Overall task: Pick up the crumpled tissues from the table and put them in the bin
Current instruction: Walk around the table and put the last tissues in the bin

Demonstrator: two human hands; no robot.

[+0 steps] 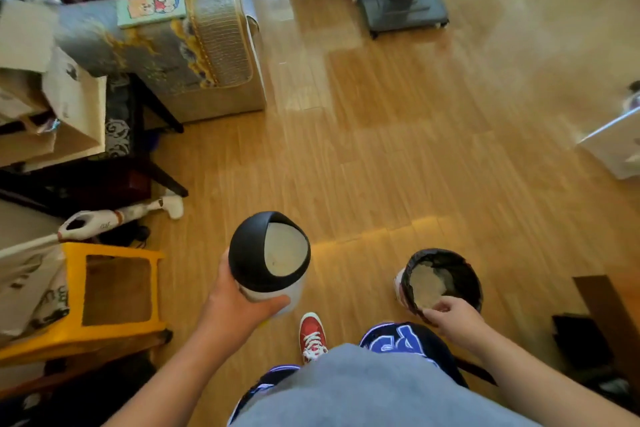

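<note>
My left hand [239,298] grips the bin's lid [268,253], a white collar topped by a black dome with a pale swing flap, held up in the air at lower centre. The open bin [441,279] stands on the wooden floor at lower right, lined with a black bag, and pale crumpled paper shows inside. At the bin's near rim, my right hand [453,317] has its fingers pinched on the edge of the bag. No table or loose tissues are in view.
A yellow plastic stool [114,291] stands at lower left beside cardboard boxes [65,114] and a white handheld vacuum [117,218]. A sofa [180,45] sits at upper left, a wheeled stand base [398,7] at the top. My red shoe [312,336] is between the hands.
</note>
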